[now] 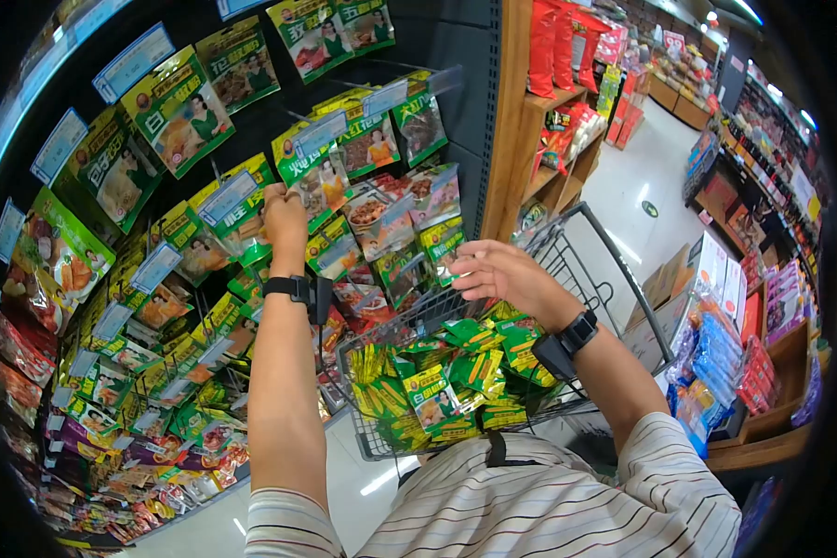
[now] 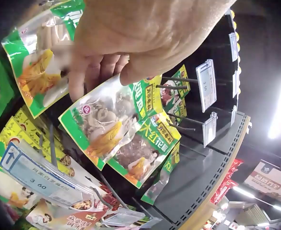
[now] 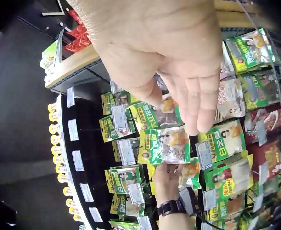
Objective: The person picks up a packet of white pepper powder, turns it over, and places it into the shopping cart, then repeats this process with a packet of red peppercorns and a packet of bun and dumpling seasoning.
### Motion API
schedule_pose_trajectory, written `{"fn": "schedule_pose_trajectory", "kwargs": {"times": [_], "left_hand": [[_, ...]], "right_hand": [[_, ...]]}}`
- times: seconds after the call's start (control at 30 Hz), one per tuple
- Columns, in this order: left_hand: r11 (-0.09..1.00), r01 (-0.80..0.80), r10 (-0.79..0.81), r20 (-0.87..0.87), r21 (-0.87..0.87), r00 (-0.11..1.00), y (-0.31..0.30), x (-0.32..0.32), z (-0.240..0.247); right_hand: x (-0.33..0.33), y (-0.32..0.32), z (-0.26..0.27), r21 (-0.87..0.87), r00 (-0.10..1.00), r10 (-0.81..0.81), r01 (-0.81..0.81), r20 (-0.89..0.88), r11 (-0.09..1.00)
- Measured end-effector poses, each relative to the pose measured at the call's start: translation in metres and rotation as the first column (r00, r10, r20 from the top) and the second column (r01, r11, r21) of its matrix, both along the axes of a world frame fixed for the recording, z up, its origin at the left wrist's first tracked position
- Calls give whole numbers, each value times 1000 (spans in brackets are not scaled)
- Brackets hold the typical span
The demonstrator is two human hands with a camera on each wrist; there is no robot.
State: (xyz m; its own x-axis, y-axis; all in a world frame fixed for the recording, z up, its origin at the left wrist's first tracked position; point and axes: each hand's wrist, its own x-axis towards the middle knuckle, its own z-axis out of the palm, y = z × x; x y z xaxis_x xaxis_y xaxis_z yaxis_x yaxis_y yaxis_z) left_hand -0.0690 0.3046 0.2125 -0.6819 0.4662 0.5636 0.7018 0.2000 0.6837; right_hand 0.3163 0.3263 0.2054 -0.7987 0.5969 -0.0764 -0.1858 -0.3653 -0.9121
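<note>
My left hand (image 1: pixel 286 223) is raised among the hanging seasoning packets on the rack. In the left wrist view its fingers are bent, right beside a green-edged packet (image 2: pixel 42 72) and at the top of another packet (image 2: pixel 100 122); I cannot tell whether it pinches either one. My right hand (image 1: pixel 502 274) is held in the air above the shopping cart (image 1: pixel 367 437), fingers loosely extended and nothing in them. In the right wrist view that palm overlaps the rack of packets (image 3: pixel 171 143). Many green and yellow packets (image 1: pixel 446 381) lie piled in the cart.
Price tags (image 1: pixel 237 195) on metal hooks stick out from the dark rack. A wooden shelf (image 1: pixel 516 186) with red bags stands at its right end. Boxes (image 1: pixel 716 279) and blue packs (image 1: pixel 716 358) are stacked right of the cart. The tiled floor (image 1: pixel 637 205) runs off behind.
</note>
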Motion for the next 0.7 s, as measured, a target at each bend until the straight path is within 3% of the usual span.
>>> {"fn": "schedule_pose_trajectory", "kwargs": {"times": [0.07, 0.17, 0.27, 0.37, 0.4, 0.47, 0.5, 0.7], "left_hand": [[999, 53, -52, 53, -13, 997, -2, -5, -3], [995, 94, -95, -62, -27, 993, 4, -40, -31], [977, 146, -153, 34, 155, 988, -8, -42, -41], [973, 224, -223, 20, -53, 975, -53, 2, -7], [946, 322, -318, 225, 22, 921, -68, 30, 2], [904, 408, -427, 305, 127, 851, -96, 89, 9], [908, 402, -418, 337, 120, 844, -111, 124, 12], [727, 679, -457, 667, -102, 588, -158, 164, -77]], "right_hand": [[17, -2, -8, -3, 1000, -14, 14, -3, 1000], [42, 4, -30, -56, 998, -63, 64, 17, 996], [68, 15, -60, -139, 993, -120, 119, 1, 983], [97, 18, -72, -179, 990, -140, 133, -28, 975], [108, 20, -75, -154, 987, -160, 155, -19, 976], [131, 23, -80, -119, 978, -209, 210, 19, 971], [140, 23, -79, -103, 971, -236, 240, 42, 965], [184, 23, -85, -54, 933, -358, 359, 23, 932]]}}
